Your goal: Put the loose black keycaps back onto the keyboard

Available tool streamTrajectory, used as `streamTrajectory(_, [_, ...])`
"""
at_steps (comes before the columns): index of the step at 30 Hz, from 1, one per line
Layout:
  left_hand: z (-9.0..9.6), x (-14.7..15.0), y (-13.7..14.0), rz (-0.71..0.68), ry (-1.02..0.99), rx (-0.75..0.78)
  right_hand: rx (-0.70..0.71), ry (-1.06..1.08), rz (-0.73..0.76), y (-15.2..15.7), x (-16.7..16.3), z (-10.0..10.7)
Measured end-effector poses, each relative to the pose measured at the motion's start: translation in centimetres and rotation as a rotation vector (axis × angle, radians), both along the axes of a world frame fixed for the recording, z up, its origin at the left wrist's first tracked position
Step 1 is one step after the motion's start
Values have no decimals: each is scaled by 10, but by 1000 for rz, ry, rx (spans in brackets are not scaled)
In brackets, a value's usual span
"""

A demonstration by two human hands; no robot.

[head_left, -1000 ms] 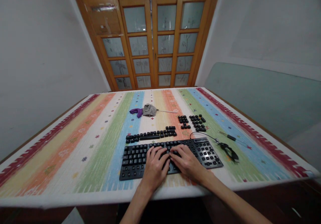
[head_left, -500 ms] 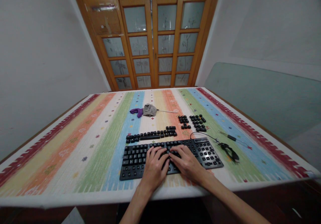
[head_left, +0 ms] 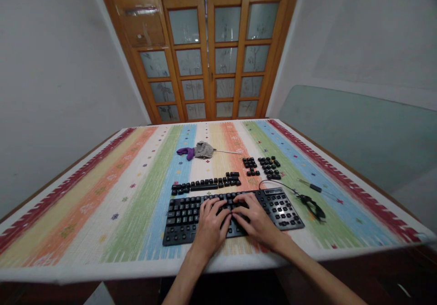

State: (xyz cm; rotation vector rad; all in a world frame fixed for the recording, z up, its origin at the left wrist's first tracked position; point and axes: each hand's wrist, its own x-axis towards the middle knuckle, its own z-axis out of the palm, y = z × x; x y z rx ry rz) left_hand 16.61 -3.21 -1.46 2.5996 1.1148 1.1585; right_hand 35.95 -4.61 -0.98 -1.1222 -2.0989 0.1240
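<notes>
A black computer keyboard [head_left: 186, 218] lies near the table's front edge. Keycaps cover much of its upper left; its number pad [head_left: 283, 209] and front rows show bare key stems. My left hand [head_left: 211, 223] rests over the middle of the board, fingers spread, thumb and index toward the right. My right hand [head_left: 254, 218] reaches in from the right, index and thumb tips close together by the left fingertips. Whatever sits between those tips is too small to make out. Behind the board, loose keycaps [head_left: 218, 183] stand in rows with a long space bar [head_left: 204, 187].
More loose keycaps [head_left: 269, 167] form groups at the back right. A dark-handled tool [head_left: 314, 187] and a bundled cable [head_left: 312, 207] lie right of the keyboard. Farther back are a grey cloth [head_left: 204, 150], a purple cloth [head_left: 186, 152] and a thin rod [head_left: 227, 152].
The fingers of my right hand have shifted slightly, with the knuckles more bent. My left hand and the keyboard stay almost in place.
</notes>
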Motion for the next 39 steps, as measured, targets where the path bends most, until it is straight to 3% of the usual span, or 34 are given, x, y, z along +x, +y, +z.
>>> streamTrajectory(7, [-2,0,1,-14,-34,-16,-115,39,8,8,7,1])
streamTrajectory(23, [-5,5,-3,36,24,45,-160,-40,5,10,7,2])
streamTrajectory(28, [-1,6,-5,56,53,49,-153,-60,46,15,6,12])
streamTrajectory(31, [0,3,-9,51,49,47,-150,-53,51,30,12,22])
streamTrajectory(39, [-7,-7,-29,63,35,92,-157,-142,-170,112,34,28])
